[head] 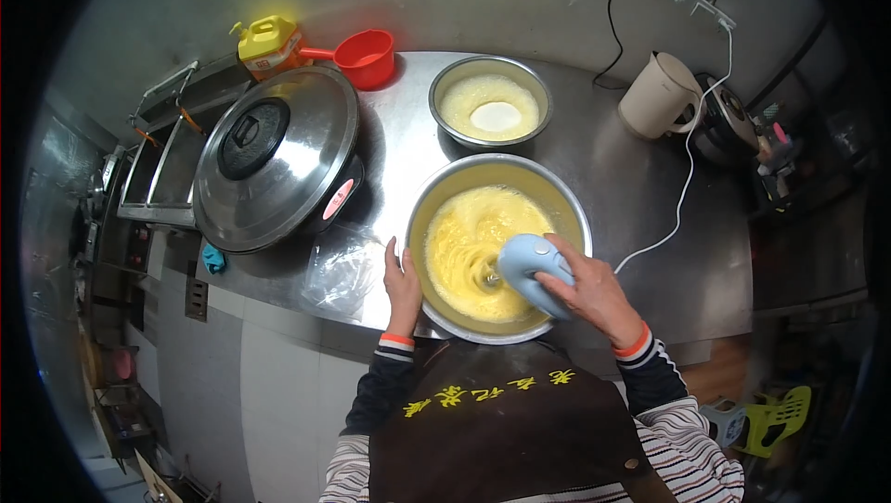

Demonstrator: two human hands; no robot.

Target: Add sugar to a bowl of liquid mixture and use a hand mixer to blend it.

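Observation:
My right hand grips a light blue electric hand mixer, whose metal beater dips into a yellow, foamy liquid. That liquid lies swirled in a large metal bowl near the table's front edge. With fingers apart, my left hand rests against the bowl's left side. Just behind the large bowl stands a smaller metal bowl. It holds pale yellow frothy liquid around a white patch. A white cord runs from the mixer's side up to a wall socket strip.
On the steel table, a large pot with a metal lid stands left, near clear plastic film. A red dipper and yellow jug stand behind. At right are a beige kettle and a dark appliance. Sinks adjoin the left.

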